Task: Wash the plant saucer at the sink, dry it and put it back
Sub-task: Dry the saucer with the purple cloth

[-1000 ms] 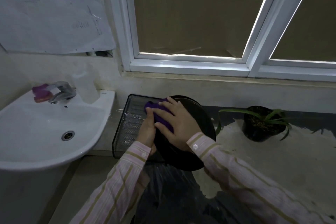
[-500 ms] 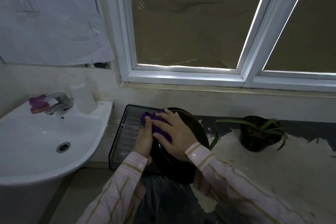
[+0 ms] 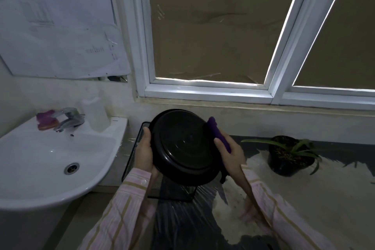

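Head view: the saucer point(image 3: 182, 146) is held tilted in the air over the tray point(image 3: 129, 158), between sink point(image 3: 60, 189) and plant point(image 3: 288, 154). The left hand point(image 3: 145, 154) grips its left rim; the right hand point(image 3: 231, 154) holds a cloth point(image 3: 216, 131) against the right rim. If wet, the saucer may slip from this edge hold and drop. One saucer, one cloth, one tray, one sink, one plant

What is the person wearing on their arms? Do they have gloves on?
No gloves: the left hand and the right hand are bare. Both arms are in long shirt sleeves, pale pink with thin stripes and wider yellowish-tan bands. The left sleeve ends in a cuff closed by a small pale button. The right sleeve has the same pattern.
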